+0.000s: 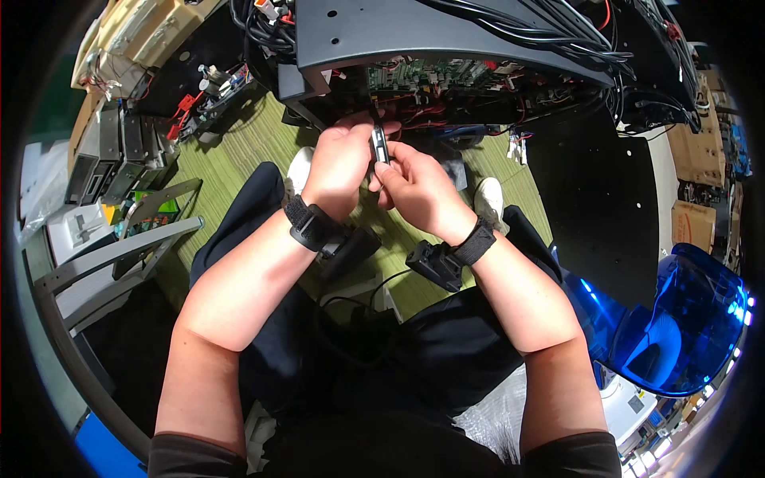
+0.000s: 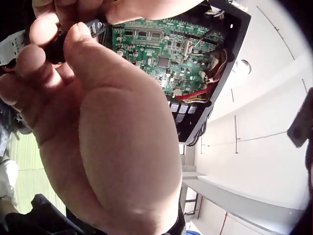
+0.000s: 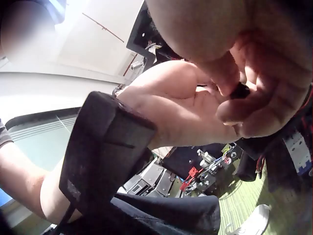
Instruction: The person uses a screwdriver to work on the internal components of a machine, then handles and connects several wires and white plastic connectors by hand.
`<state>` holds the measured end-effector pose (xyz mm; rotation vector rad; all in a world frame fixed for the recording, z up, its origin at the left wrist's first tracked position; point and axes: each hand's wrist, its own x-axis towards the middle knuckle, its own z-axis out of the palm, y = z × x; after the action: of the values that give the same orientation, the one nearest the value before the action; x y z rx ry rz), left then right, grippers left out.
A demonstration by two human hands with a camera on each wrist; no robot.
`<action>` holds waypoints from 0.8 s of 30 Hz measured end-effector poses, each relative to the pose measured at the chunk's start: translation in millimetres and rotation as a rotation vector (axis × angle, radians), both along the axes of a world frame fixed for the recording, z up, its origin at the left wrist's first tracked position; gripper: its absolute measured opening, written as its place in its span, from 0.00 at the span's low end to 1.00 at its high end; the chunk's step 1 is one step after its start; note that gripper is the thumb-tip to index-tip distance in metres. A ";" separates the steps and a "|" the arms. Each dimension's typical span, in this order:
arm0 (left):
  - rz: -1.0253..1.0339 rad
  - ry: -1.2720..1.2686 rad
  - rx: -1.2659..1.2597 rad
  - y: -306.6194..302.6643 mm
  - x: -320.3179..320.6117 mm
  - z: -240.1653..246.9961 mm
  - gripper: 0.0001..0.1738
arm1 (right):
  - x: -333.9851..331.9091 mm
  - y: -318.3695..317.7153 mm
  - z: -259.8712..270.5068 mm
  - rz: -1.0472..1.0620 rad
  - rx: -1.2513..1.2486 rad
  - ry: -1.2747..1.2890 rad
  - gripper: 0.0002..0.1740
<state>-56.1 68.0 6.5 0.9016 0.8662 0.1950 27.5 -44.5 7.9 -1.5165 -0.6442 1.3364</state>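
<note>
Both hands meet at a small, narrow black-and-silver thing [image 1: 379, 146] in front of the black housing. My left hand [image 1: 333, 166] pinches it between thumb and fingers; in the left wrist view its silver end [image 2: 97, 24] shows past the thumb tip. My right hand [image 1: 426, 191] holds the same thing from the other side, with the thumb laid along it. In the right wrist view, curled fingers [image 3: 274, 98] hide most of it, and only a dark bit [image 3: 240, 91] shows. I cannot tell its exact kind.
Just beyond the hands stands a black housing [image 1: 446, 36] with a green circuit board [image 2: 156, 58] and red wires inside. Black cables [image 1: 550, 32] lie across its top. A grey metal frame [image 1: 119, 247] stands at left, a transparent blue chair [image 1: 677, 327] at right.
</note>
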 end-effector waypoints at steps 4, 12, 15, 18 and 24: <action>0.037 0.020 0.013 -0.2 1.1 3.4 0.15 | 0.9 -0.7 -5.2 0.031 0.074 0.115 0.13; 0.001 0.003 0.002 4.5 -0.9 0.6 0.14 | 1.6 -3.2 -4.8 0.044 0.097 0.151 0.13; 0.063 -0.001 0.008 0.8 3.0 3.2 0.12 | -2.6 -2.6 1.4 0.024 0.067 0.073 0.13; 0.091 -0.012 0.046 -1.6 4.7 5.0 0.11 | -3.1 -4.0 7.0 0.023 0.035 0.010 0.14; 0.071 -0.029 0.051 -1.2 4.1 4.2 0.12 | -4.2 -5.5 7.0 -0.008 0.042 -0.027 0.15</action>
<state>-52.0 66.8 10.7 0.9141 0.8701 0.2920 23.3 -50.0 14.9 -1.5043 -0.6789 1.2903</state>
